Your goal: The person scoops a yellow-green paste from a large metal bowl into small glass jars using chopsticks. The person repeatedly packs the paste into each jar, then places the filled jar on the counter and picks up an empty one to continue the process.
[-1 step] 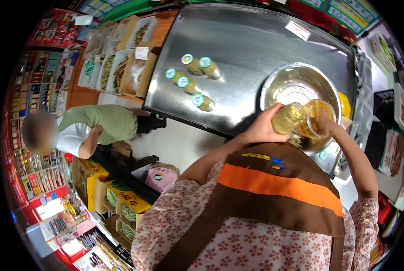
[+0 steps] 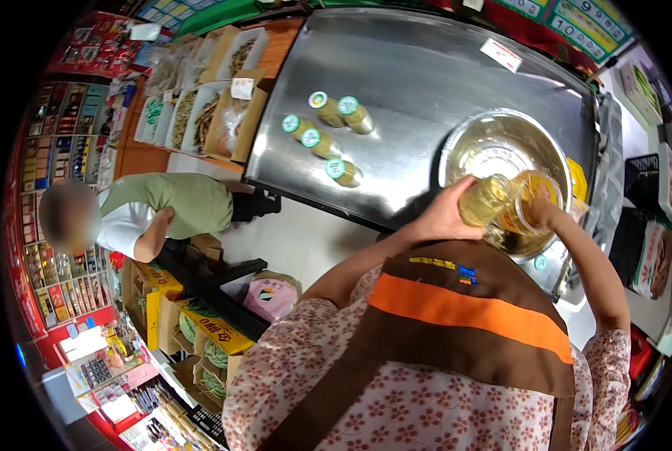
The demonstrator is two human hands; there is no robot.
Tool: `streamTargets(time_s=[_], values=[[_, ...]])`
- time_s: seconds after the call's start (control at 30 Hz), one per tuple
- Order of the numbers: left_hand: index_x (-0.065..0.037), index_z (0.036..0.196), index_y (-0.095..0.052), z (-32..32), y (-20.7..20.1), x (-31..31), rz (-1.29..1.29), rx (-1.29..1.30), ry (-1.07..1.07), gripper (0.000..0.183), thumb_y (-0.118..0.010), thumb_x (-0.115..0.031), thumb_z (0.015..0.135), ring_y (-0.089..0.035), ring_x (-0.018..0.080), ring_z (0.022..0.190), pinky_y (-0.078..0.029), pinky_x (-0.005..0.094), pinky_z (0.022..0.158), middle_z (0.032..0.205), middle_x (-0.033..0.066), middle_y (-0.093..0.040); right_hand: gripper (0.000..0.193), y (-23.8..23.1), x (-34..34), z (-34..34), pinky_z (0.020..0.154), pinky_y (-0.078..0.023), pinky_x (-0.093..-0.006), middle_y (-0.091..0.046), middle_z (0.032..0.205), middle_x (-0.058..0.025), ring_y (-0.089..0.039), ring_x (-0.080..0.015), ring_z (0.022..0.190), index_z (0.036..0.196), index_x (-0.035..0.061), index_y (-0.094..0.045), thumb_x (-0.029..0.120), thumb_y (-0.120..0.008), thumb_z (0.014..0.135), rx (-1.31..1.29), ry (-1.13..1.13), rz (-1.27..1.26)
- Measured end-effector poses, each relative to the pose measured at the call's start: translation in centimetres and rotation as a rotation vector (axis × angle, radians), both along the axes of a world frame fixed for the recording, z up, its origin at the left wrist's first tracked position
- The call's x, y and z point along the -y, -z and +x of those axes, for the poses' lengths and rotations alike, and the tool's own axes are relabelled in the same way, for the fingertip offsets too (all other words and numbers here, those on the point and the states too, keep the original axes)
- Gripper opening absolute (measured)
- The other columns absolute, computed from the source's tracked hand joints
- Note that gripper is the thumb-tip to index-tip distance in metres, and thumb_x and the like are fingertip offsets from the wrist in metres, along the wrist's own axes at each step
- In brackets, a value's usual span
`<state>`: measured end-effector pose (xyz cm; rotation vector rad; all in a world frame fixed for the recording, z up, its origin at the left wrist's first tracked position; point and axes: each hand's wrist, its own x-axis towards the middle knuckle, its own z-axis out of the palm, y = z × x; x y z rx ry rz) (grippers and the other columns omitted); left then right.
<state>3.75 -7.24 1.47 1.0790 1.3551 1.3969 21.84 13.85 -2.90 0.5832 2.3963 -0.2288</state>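
My left hand [image 2: 442,214] is wrapped round a glass jar [image 2: 483,201] filled with yellow-green stuff. The jar leans to the right, its mouth close to a clear plastic cup [image 2: 530,197]. My right hand [image 2: 551,216] grips that cup, tilted, with some yellow-orange showing through its wall. Both are over the near part of a large round steel bowl [image 2: 460,143], whose inside is partly hidden by my hands. Beside the bowl's near edge lies a green-and-white lid [image 2: 540,262]. Several lidded jars [image 2: 327,143] with similar contents stand in a group farther left.
The steel table [image 2: 396,68] carries a white card [image 2: 501,54] at its far side. Boxes of dried goods [image 2: 219,124] adjoin its left edge. A person in a green vest [image 2: 174,203] is at the left. Something yellow [image 2: 575,179] sits right of the bowl.
The whole view has shifted slightly to the right and down. Both hands keep their hold on the jar and the cup, in about the same place over the bowl.
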Motion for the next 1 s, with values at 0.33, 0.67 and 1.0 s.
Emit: streamTargets(time_s=[0.33,0.67,1.0], values=[[0.002,0.126,-0.044,0.1,1.1,-0.4,0.059,-0.111,0.029,0.078,-0.08,-0.014,0.058,-0.056,0.0188,0.104,-0.044,0.0315,0.092,0.109,0.0118,-0.059,0.017,2.3,0.3,-0.8,0.084,-0.045,-0.0413,-0.069,0.087,-0.0139,-0.066,-0.029,0.086,0.086,0.0116,-0.069,0.02,-0.059,0.076,0.164,-0.239,0.07],[0.0,0.114,-0.049,0.4,1.2,-1.0,-0.035,0.06,0.062,0.059,-0.078,-0.011,0.064,-0.058,0.015,0.095,-0.046,0.0298,0.085,0.103,0.0083,-0.06,0.032,-4.2,0.6,4.2,0.071,-0.049,-0.0385,-0.062,0.088,-0.0179,-0.061,-0.0344,0.081,0.101,-0.0001,-0.059,0.004,-0.072,0.071,-0.748,0.475,-0.305],[-0.001,0.111,-0.051,1.8,2.0,-3.2,-0.033,-0.145,0.125,0.055,-0.075,-0.009,0.062,-0.057,0.0161,0.096,-0.045,0.0306,0.086,0.101,0.0089,-0.059,0.028,-2.6,0.4,6.9,0.067,-0.049,-0.0305,-0.061,0.089,-0.0116,-0.061,-0.0203,0.076,0.101,-0.0003,-0.063,-0.001,-0.069,0.074,-1.095,0.624,-0.304]])
